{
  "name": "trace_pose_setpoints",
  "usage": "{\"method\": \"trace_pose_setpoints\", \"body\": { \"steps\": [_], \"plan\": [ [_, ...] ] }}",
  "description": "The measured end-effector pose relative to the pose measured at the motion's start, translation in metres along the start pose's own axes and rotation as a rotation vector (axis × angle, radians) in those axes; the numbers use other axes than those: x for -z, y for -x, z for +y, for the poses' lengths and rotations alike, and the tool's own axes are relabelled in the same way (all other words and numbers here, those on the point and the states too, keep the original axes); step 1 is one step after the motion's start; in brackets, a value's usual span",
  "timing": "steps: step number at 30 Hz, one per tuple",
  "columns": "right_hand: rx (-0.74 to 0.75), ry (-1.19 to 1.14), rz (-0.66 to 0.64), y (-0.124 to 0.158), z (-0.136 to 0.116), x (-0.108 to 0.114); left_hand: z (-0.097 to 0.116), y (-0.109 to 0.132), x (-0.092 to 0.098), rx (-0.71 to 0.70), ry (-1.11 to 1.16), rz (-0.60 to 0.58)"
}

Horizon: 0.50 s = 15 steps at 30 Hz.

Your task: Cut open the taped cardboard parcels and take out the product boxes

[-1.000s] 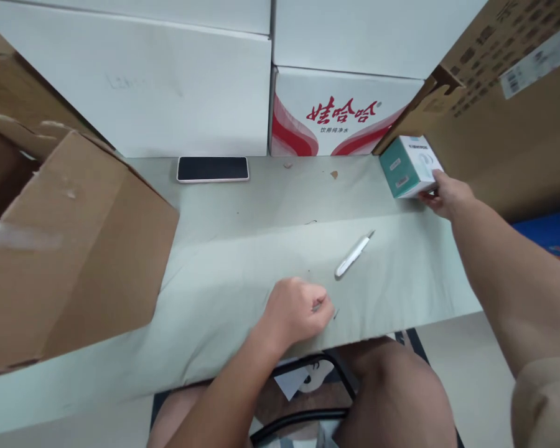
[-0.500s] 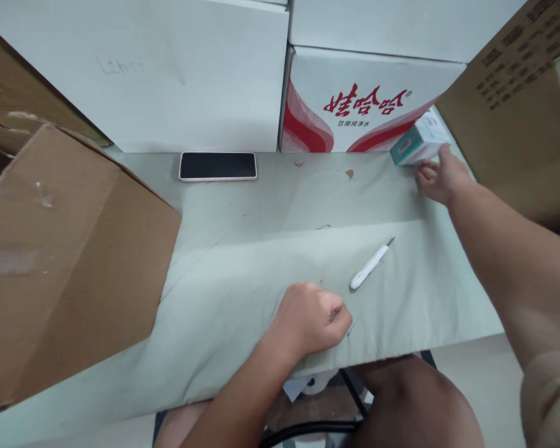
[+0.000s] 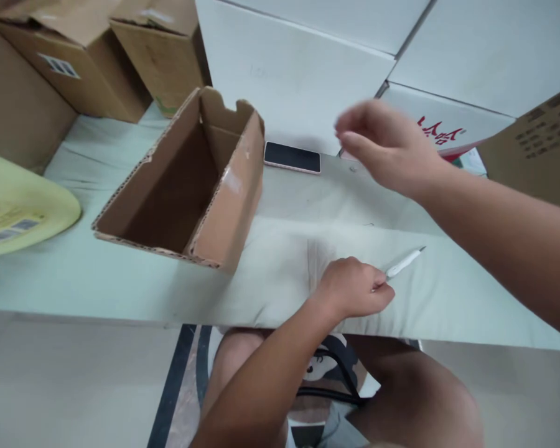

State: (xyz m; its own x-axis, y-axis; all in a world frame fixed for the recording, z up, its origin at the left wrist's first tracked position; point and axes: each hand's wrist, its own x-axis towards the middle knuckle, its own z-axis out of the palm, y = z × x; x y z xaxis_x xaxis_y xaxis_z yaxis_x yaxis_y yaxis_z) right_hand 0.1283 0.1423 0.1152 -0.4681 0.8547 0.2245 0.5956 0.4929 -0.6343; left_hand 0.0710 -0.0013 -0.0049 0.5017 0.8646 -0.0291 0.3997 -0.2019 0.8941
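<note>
My left hand (image 3: pixel 357 287) is closed low over the cloth-covered table; what its fingers hold, if anything, is hidden. A faint see-through strip (image 3: pixel 313 258) shows just behind it. Beside its thumb lies a white-handled knife (image 3: pixel 404 264), blade pointing away to the right. My right hand (image 3: pixel 387 146) is raised above the table, blurred, its fingers curved and apart from the thumb with nothing between them. A small green and white box (image 3: pixel 472 163) shows partly behind my right forearm. The phone (image 3: pixel 292 157) lies face up against the white boxes.
An open brown carton (image 3: pixel 228 205) stands left of centre. Farther left are a yellow container (image 3: pixel 23 205) and brown boxes (image 3: pixel 79 59) at the back. White cartons (image 3: pixel 298 74) line the rear, with a large brown one (image 3: pixel 541 149) at the right. The table's front edge runs below my hands.
My right hand has left the small box, moving left and up. The view has turned left, showing more of the open carton and the yellow container. My left hand stays closed near the knife.
</note>
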Motion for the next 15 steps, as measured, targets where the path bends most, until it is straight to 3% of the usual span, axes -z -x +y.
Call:
{"method": "trace_pose_setpoints", "body": {
  "steps": [3, 5, 7, 10, 13, 15],
  "plan": [
    [0.204, 0.079, -0.058, -0.043, -0.074, -0.042, -0.001, 0.008, 0.007, -0.010, 0.032, 0.000],
    [0.144, 0.144, -0.016, -0.077, -0.094, -0.065, -0.003, 0.012, 0.013, -0.008, 0.049, 0.016],
    [-0.010, 0.207, -0.034, -0.105, -0.097, -0.079, -0.005, 0.015, 0.018, 0.002, 0.057, 0.041],
    [-0.103, 0.284, -0.324, -0.123, -0.086, -0.082, -0.009, 0.021, 0.027, 0.006, 0.074, 0.072],
    [-0.139, 0.387, -0.651, -0.107, -0.076, -0.071, -0.009, 0.024, 0.035, 0.022, 0.073, 0.058],
    [-0.285, 0.452, -0.690, -0.082, -0.072, -0.060, -0.008, 0.025, 0.038, 0.045, 0.053, 0.024]
  ]
}}
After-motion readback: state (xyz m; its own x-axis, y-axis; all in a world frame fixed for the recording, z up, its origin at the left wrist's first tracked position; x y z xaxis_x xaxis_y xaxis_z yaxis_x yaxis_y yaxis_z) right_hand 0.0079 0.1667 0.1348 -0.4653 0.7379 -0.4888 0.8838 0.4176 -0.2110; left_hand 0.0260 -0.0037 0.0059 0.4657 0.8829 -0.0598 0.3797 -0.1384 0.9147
